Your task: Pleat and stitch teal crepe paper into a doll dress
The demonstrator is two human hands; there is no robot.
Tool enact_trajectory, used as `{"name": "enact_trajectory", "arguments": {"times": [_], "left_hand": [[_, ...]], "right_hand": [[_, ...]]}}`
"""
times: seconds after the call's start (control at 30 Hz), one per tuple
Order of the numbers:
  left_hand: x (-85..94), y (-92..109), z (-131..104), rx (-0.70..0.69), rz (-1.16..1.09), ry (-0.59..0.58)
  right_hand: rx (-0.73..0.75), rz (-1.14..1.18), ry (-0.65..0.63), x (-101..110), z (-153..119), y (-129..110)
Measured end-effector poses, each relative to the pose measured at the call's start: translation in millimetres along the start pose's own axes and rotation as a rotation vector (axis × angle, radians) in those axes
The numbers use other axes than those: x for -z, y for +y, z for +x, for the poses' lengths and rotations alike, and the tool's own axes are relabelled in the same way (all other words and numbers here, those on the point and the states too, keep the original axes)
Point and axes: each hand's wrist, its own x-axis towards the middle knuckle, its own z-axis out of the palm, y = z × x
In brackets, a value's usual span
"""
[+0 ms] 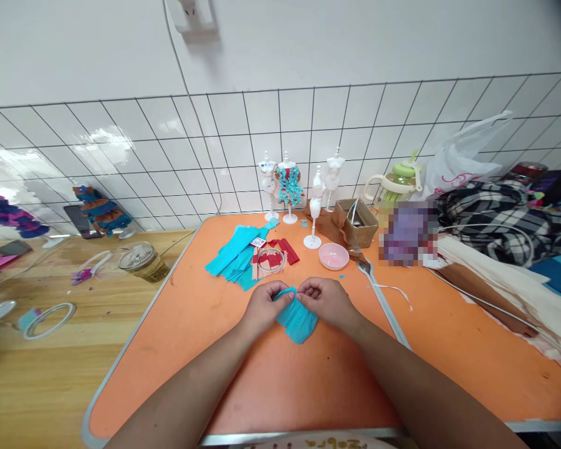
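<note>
A piece of turquoise crepe paper or thin cloth (297,323) hangs between my two hands above the orange table. My left hand (265,307) pinches its upper left edge between thumb and fingers. At its upper right edge, my right hand (328,302) pinches it too, close beside the left fingertips. The top of the piece looks gathered where the fingers meet, and its lower part fans out. Beyond my hands lie more turquoise strips (234,257), a round hoop (271,260) over red and pink pieces, and a pink bowl (333,256).
Small white dress forms (313,231) stand at the back, one dressed in turquoise ruffles (290,186). A cardboard box (363,232), a green-lidded bottle (399,181) and plaid cloth (490,212) are to the right. On the wooden table at left stands a jar (143,262).
</note>
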Motion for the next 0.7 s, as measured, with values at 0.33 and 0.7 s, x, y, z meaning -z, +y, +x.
{"name": "enact_trajectory", "arguments": {"times": [0.33, 0.7], "left_hand": [[0.5, -5, 1, 0.084, -0.115, -0.061], [7.3, -9, 4, 0.091, -0.322, -0.059]], "right_hand": [[-0.02, 0.107, -0.048, 6, 6, 8], [-0.005, 0.166, -0.028, 2, 7, 13]]}}
